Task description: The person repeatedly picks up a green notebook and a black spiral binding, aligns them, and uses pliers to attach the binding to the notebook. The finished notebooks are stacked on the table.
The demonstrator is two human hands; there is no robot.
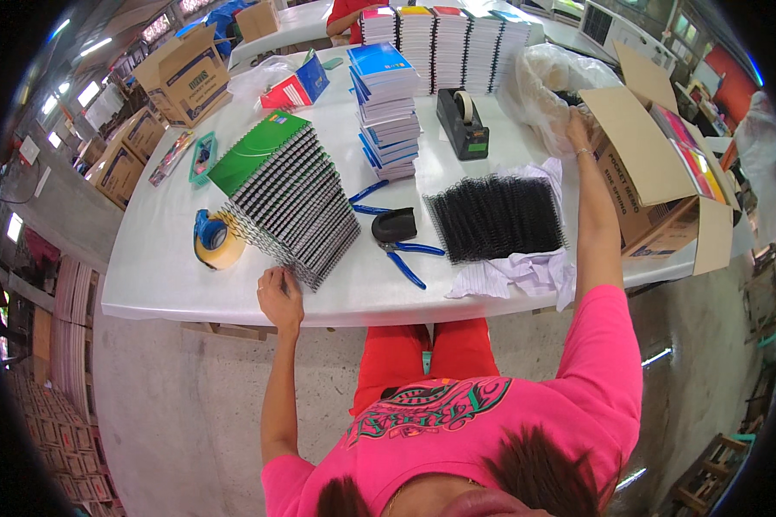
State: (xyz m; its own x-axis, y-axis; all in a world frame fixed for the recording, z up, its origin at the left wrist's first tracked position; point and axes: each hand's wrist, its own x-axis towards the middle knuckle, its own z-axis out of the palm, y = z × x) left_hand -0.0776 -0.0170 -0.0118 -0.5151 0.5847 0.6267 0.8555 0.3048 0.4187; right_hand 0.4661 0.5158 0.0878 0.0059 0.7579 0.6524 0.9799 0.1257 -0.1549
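My left hand (280,298) is at the table's front edge, by the lower corner of a tall stack of green-covered spiral notebooks (276,189). Its fingers are curled in, and nothing shows in them. Reaching far right, my right hand (578,133) is at a clear plastic bag (530,95) with something black in its opening. The bag and the dark thing partly hide those fingertips. Between my arms, a pile of black spiral binding coils (498,219) lies on white cloth (526,274). Blue-handled pliers (409,258) and a black stapler-like piece (394,226) are beside it.
An open cardboard box (642,189) holds colourful notebooks at right. Blue-covered books (386,112) and a tape dispenser (463,125) stand mid-table. Several notebook stacks (448,47) line the back, near another person's red sleeve (343,17). Tape rolls (218,241) lie left.
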